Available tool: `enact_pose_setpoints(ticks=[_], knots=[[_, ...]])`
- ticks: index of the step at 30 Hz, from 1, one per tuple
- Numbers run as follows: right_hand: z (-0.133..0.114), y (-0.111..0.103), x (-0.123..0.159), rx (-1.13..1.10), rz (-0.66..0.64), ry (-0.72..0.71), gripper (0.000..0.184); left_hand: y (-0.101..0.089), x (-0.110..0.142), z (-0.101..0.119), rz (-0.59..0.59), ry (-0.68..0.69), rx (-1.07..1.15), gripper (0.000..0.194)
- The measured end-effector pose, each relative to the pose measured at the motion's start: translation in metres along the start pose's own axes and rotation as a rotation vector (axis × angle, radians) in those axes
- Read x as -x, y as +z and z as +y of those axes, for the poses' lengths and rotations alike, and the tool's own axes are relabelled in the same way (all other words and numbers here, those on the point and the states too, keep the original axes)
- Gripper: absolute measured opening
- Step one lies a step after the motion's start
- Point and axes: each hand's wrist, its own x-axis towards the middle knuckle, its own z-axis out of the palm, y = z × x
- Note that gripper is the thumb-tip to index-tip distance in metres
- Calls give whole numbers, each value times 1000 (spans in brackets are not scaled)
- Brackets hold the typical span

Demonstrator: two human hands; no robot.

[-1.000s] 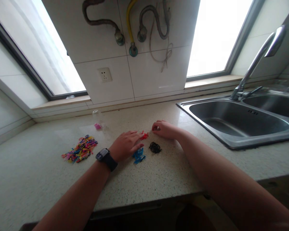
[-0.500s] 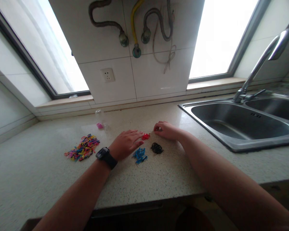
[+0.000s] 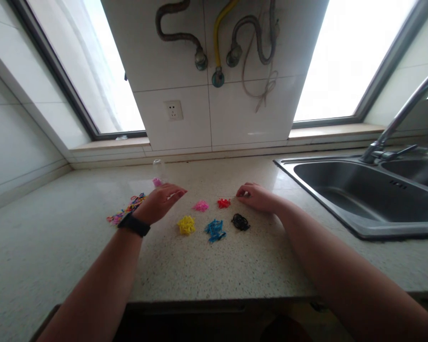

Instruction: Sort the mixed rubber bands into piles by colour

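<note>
My left hand (image 3: pixel 163 202), with a dark watch (image 3: pixel 134 224) on its wrist, hovers palm down beside a mixed pile of small coloured rubber bands (image 3: pixel 126 212), hiding part of it. Its fingers are stretched out and hold nothing I can see. Curled on the counter, my right hand (image 3: pixel 255 195) has thumb and fingertips together; what they hold, if anything, is too small to make out. Just left of it lie red bands (image 3: pixel 223 203), with black bands (image 3: pixel 240 222) in front. Pink bands (image 3: pixel 201 205), yellow bands (image 3: pixel 186 225) and blue bands (image 3: pixel 215 231) form separate heaps between my hands.
A clear container (image 3: pixel 158 166) with something pink at its base stands behind my left hand. To the right, a steel sink (image 3: pixel 317 221) with a tap (image 3: pixel 395 118) is set into the speckled counter (image 3: pixel 185 270). A socket (image 3: pixel 173 110) and hoses are on the wall.
My left hand has moved left from the red bands to the mixed pile, uncovering the pink and yellow heaps. My right hand stays curled beside the red bands. The camera view has shifted slightly.
</note>
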Motion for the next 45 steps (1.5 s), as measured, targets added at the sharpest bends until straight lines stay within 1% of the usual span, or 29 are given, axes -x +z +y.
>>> enact_pose_setpoints(ticks=[2, 5, 7, 9, 11, 13, 16, 22, 24, 27, 31, 33, 35, 38, 40, 42, 45], knots=[[0, -1, 0, -2, -5, 2, 17, -9, 5, -12, 70, -84, 11, 39], [-2, -2, 1, -10, -11, 10, 18, -17, 11, -30, 114, -223, 18, 43], [-2, -2, 1, -13, -11, 21, 18, -21, 14, -41, 129, -285, 27, 47], [-3, -2, 1, -17, -9, 26, 19, -23, 17, -51, 178, -326, 42, 51], [-3, -2, 1, -24, -6, 24, 19, -24, 18, -59, 240, -353, 61, 53], [-2, -2, 2, -33, -4, 20, 19, -25, 20, -64, 269, -369, 82, 54], [-1, -2, 3, -45, 12, 15, 19, -26, 21, -68, 292, -401, 115, 53], [-1, -1, 4, -75, 40, -1, 18, -29, 24, -74, 412, -460, 234, 55], [-2, 0, 3, -96, 85, 7, 18, -29, 24, -77, 429, -469, 244, 55], [-8, 1, 1, -131, 190, -8, 19, -29, 24, -80, 424, -460, 186, 55], [-30, -3, -4, -163, 281, -37, 20, -29, 24, -85, 418, -449, 121, 57], [-46, -6, -8, -174, 290, -65, 19, -30, 24, -87, 432, -449, 112, 59], [-65, -9, -14, -177, 268, -109, 18, -30, 24, -89, 450, -451, 111, 59], [-96, -12, -25, -159, 182, -181, 17, -30, 24, -89, 474, -451, 117, 60], [-119, -11, -35, -140, 105, -253, 18, -31, 24, -88, 486, -452, 123, 61], [-143, -6, -46, -106, 41, -346, 20, -31, 23, -87, 504, -458, 127, 62], [-177, 9, -66, -20, -76, -498, 25, -31, 23, -85, 527, -474, 135, 63]])
